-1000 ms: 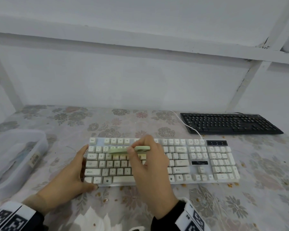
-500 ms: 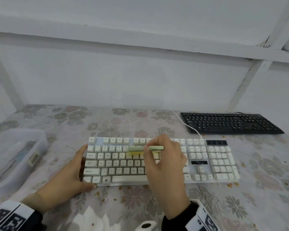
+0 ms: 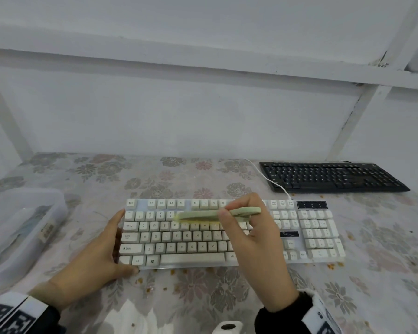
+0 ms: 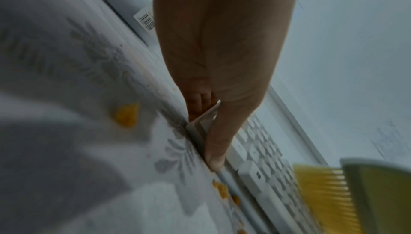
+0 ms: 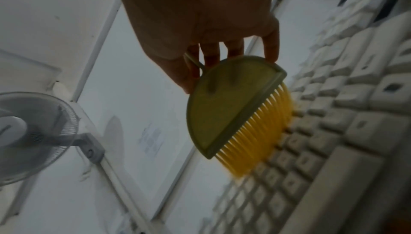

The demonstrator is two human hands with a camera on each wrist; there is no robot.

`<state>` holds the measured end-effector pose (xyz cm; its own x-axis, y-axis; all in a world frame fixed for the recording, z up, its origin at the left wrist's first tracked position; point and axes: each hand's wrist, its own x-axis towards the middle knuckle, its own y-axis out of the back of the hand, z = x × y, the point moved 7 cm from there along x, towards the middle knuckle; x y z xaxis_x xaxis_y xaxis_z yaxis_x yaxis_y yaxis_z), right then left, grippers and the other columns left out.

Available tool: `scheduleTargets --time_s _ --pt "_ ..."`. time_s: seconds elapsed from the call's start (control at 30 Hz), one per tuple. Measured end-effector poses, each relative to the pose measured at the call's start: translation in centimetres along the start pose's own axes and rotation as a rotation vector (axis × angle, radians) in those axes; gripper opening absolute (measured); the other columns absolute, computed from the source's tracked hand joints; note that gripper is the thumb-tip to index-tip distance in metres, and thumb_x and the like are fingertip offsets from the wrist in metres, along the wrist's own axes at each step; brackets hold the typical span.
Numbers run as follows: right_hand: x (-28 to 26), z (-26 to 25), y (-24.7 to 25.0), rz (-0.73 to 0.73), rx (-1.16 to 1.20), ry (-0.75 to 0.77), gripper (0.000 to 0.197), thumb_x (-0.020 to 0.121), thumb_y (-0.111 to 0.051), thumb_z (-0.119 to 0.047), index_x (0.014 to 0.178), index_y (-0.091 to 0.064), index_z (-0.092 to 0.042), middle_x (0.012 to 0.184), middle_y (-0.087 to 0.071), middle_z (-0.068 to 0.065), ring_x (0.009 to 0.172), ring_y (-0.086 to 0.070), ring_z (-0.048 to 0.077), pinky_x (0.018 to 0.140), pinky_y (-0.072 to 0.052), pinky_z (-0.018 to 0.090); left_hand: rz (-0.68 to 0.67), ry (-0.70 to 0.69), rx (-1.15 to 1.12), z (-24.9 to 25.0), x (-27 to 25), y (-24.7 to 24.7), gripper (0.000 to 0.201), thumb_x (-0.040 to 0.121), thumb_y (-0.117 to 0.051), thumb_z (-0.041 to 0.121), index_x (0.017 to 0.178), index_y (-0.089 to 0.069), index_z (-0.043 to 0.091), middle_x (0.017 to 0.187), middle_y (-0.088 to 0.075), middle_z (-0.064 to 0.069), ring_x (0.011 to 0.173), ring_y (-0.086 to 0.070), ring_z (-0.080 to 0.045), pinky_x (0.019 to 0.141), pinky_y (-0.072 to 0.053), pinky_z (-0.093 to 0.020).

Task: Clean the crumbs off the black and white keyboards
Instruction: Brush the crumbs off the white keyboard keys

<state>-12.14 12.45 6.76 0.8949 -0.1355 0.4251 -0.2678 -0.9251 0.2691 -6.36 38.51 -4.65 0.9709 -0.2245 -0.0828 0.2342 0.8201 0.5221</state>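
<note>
The white keyboard [image 3: 179,247] lies in the middle of the flowered tablecloth. My left hand [image 3: 94,256] presses against its left end, fingers straight along the side and thumb [image 4: 215,157] on the front edge. Held in my right hand [image 3: 251,237] is a green brush [image 3: 203,215] with yellow bristles [image 5: 262,132] resting on the number row. Orange crumbs [image 3: 164,289] are scattered on the cloth in front of the keyboard. The black keyboard [image 3: 333,177] sits at the back right, untouched.
A clear plastic box [image 3: 22,225] stands at the left edge. The white keyboard's cable [image 3: 270,179] runs back past the black keyboard. White tissue [image 3: 135,317] lies near the front edge. A fan [image 5: 33,136] is mounted off to the side.
My right hand has carried the brush to the right along the upper key rows. The left hand has stayed at the keyboard's left end.
</note>
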Motion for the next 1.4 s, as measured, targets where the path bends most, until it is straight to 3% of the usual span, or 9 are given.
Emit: scheduleTargets --time_s 0.13,0.27,0.47,0.53,0.63,0.8,1.0,1.17,1.4 --pt "0.5 2.5 2.0 0.045 -0.171 -0.045 0.017 0.088 -0.062 -0.023 0.078 -0.052 -0.032 0.079 -0.058 -0.011 0.078 -0.057 0.01 0.068 -0.045 0.019 -0.013 0.005 -0.022 0.0 -0.1 0.0 0.115 0.053 -0.085 0.022 0.13 -0.012 0.067 0.111 -0.059 0.031 0.102 -0.065 -0.004 0.091 -0.053 -0.036" --pt "0.3 2.0 3.2 0.121 -0.346 0.008 0.013 0.087 -0.057 -0.032 0.077 -0.05 -0.036 0.084 -0.057 -0.015 0.085 -0.052 0.004 0.087 -0.044 0.048 -0.024 0.011 -0.032 -0.2 -0.2 -0.1 0.119 0.054 -0.085 0.02 0.141 -0.012 0.057 0.112 -0.061 0.026 0.104 -0.066 -0.008 0.092 -0.053 -0.039" --pt "0.9 2.2 4.3 0.076 -0.136 -0.025 0.016 0.088 -0.063 -0.013 0.079 -0.056 -0.025 0.085 -0.06 -0.016 0.08 -0.057 0.005 0.066 -0.043 0.011 -0.007 0.0 0.006 0.0 -0.1 0.0 0.115 0.062 -0.085 0.004 0.127 -0.012 0.066 0.111 -0.057 0.034 0.103 -0.064 -0.001 0.09 -0.053 -0.033" --pt "1.4 3.2 5.7 0.12 -0.196 -0.035 0.025 0.088 -0.063 -0.012 0.075 -0.053 -0.03 0.085 -0.059 -0.016 0.077 -0.056 0.007 0.068 -0.043 0.013 -0.005 -0.001 0.015 0.2 -0.1 0.0 0.115 0.064 -0.084 0.001 0.127 -0.012 0.065 0.112 -0.056 0.036 0.104 -0.063 0.001 0.088 -0.053 -0.028" --pt "1.6 3.0 6.1 0.131 -0.318 -0.009 0.019 0.088 -0.061 -0.019 0.077 -0.051 -0.032 0.087 -0.058 -0.012 0.08 -0.054 0.016 0.076 -0.044 0.037 0.001 -0.012 0.036 0.5 -0.2 -0.1 0.113 0.066 -0.082 -0.002 0.127 -0.012 0.062 0.111 -0.055 0.038 0.102 -0.062 0.005 0.08 -0.052 -0.018" --pt "1.3 1.9 5.5 0.057 -0.092 0.004 0.012 0.088 -0.062 -0.011 0.079 -0.056 -0.017 0.08 -0.059 -0.009 0.075 -0.054 0.006 0.066 -0.042 0.015 0.007 -0.02 0.047 0.8 -0.3 0.0 0.11 0.066 -0.082 -0.002 0.124 -0.014 0.062 0.109 -0.053 0.042 0.101 -0.061 0.007 0.078 -0.052 -0.017" --pt "2.2 3.2 9.4 0.223 -0.401 0.032 0.021 0.086 -0.064 -0.01 0.075 -0.051 -0.023 0.073 -0.056 -0.005 0.078 -0.052 0.02 0.068 -0.041 0.029 0.01 -0.018 0.053 0.9 -0.4 0.1 0.112 0.065 -0.082 -0.003 0.125 -0.012 0.063 0.11 -0.053 0.043 0.101 -0.061 0.009 0.08 -0.051 -0.017" --pt "2.4 3.4 11.1 0.171 -0.045 -0.06 0.01 0.088 -0.063 -0.007 0.079 -0.059 -0.009 0.078 -0.059 0.005 0.073 -0.053 0.013 0.066 -0.042 0.018 0.008 -0.016 0.052 1.0 -0.3 -0.1 0.111 0.065 -0.081 -0.005 0.124 -0.014 0.062 0.11 -0.053 0.042 0.1 -0.061 0.007 0.076 -0.05 -0.011" --pt "2.4 5.4 13.4 0.177 -0.263 -0.085 0.014 0.088 -0.063 -0.01 0.078 -0.056 -0.016 0.079 -0.06 -0.009 0.067 -0.051 0.001 0.06 -0.037 0.01 0.008 0.001 0.053 0.9 -0.3 -0.1 0.112 0.065 -0.082 -0.004 0.123 -0.014 0.064 0.109 -0.053 0.043 0.101 -0.061 0.007 0.082 -0.051 -0.025"
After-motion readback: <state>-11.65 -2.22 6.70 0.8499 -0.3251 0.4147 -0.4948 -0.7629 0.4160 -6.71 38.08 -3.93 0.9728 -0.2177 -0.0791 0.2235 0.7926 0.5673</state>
